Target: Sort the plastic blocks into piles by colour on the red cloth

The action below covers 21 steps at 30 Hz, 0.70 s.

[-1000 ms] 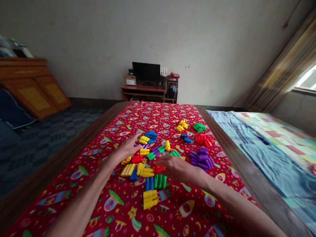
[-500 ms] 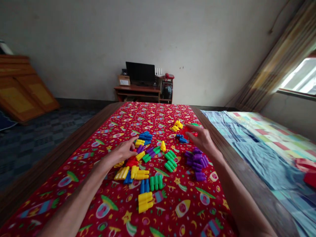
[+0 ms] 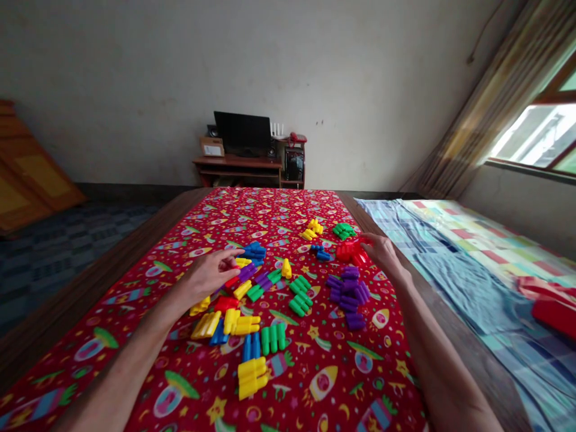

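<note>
Left hand [image 3: 209, 275] is held half open over the centre of the cloth, fingers curled. A red block [image 3: 231, 281] and a purple block [image 3: 247, 272] lie right under the fingers; no grip on either can be confirmed. Right hand [image 3: 382, 252] is at the right of the layout, partly open, with fingers touching a red cluster [image 3: 351, 252]. Whether any red block is gripped cannot be told.

Plastic blocks are laid out in small same-colour groups on a red rocket-print cloth [image 3: 135, 288]. A green group [image 3: 344, 230] and a yellow group [image 3: 312, 229] are at the far end. A purple group [image 3: 348, 294] and a green pair of rows [image 3: 299, 298] are just left of the right hand. A yellow stack [image 3: 252, 377] is nearest the camera, just below a blue pair [image 3: 251, 347] and a green row [image 3: 273, 339].

Bedding [image 3: 472, 270] lies right of the cloth. A desk with a monitor [image 3: 243, 133] stands at upper centre.
</note>
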Available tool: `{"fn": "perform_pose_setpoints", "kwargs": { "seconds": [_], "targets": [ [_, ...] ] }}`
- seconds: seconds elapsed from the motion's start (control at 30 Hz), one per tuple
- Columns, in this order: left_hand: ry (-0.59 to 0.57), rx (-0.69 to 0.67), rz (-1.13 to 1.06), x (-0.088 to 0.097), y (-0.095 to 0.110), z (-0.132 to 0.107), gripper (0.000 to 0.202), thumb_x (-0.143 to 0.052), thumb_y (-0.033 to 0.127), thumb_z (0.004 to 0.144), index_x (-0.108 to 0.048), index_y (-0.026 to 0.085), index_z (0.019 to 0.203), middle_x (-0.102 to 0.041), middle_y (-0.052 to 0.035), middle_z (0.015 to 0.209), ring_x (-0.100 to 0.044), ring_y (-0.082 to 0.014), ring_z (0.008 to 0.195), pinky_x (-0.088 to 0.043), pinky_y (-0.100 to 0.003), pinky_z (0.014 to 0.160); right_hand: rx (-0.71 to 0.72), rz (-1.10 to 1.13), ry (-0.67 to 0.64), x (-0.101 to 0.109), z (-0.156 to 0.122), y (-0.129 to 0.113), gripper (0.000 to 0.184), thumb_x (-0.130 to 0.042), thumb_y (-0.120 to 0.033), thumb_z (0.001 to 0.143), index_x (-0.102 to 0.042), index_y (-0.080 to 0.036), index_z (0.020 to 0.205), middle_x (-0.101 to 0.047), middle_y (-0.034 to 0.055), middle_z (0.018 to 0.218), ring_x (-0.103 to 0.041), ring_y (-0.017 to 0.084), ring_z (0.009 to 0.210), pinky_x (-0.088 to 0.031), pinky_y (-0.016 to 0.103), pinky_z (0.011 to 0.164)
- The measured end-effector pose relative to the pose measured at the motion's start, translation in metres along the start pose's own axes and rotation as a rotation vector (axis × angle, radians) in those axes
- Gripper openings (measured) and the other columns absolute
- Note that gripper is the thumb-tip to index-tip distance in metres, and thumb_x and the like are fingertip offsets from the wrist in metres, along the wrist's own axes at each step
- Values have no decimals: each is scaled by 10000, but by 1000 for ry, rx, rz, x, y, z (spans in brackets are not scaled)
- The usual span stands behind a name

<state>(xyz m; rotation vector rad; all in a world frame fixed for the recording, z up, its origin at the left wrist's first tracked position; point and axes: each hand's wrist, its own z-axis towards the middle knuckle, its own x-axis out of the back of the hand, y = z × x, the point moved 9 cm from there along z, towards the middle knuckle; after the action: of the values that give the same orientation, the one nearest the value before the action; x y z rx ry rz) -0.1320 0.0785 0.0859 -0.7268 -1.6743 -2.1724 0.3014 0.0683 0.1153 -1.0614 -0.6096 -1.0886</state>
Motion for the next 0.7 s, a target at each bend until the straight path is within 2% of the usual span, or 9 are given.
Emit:
{"fn": "perform_pose_setpoints", "kwargs": {
  "seconds": [0.1,0.23,0.3,0.4,0.5,0.6,0.67,0.7],
  "targets": [
    [11,-27,13,1,6,0,467,-662,355,639,-694,168,1066,-635,-10,732,-605,-156,631,-530,-261,594,46,-6,-2,-3,1,-10,349,-532,-239,849,-704,-118,1127,-756,132,892,-704,236,870,-501,311,796],
    [3,-20,-61,0,22,-3,524,-700,469,646,-688,161,1071,-678,-32,817,-643,-169,664,-541,-271,605,34,11,61,1,2,-10,334,-515,-257,879,-706,-126,1120,-752,134,927,-701,230,864,-501,320,812],
    [-9,10,-123,-3,28,-6,578,-717,537,641,-684,161,1078,-700,-47,868,-666,-183,698,-551,-285,637,20,17,44,0,2,-7,320,-521,-260,877,-717,-131,1095,-751,135,931,-700,230,855,-506,317,796],
    [-34,69,-208,-12,28,-10,649,-719,605,644,-670,160,1114,-723,-79,943,-688,-217,771,-558,-302,664,11,41,14,2,1,-7,314,-516,-275,880,-729,-130,1060,-750,137,918,-696,231,826,-517,320,758],
    [-24,91,-276,-21,24,-9,694,-720,636,624,-664,154,1120,-730,-93,953,-691,-230,803,-558,-309,678,10,127,67,15,-1,-19,341,-503,-315,897,-716,-147,1103,-752,127,905,-690,219,755,-528,317,701],
    [16,60,-317,-30,29,-9,738,-734,634,592,-643,147,1140,-726,-95,942,-688,-226,793,-553,-312,684,90,315,59,21,-8,-60,339,-504,-333,909,-709,-165,1120,-753,106,942,-699,215,806,-539,318,738],
    [2,42,-330,-39,38,-11,731,-730,605,620,-614,149,1180,-718,-96,957,-687,-224,800,-552,-316,694,245,469,-73,12,-20,-108,312,-534,-321,902,-709,-174,1116,-741,92,1035,-694,221,926,-534,323,816],
    [-13,33,-334,-44,44,-14,713,-725,586,640,-601,152,1192,-713,-92,959,-686,-221,803,-552,-317,700,341,529,-197,1,-31,-135,315,-563,-316,891,-697,-181,1142,-732,85,1076,-689,222,956,-533,321,827]
  ]
}}
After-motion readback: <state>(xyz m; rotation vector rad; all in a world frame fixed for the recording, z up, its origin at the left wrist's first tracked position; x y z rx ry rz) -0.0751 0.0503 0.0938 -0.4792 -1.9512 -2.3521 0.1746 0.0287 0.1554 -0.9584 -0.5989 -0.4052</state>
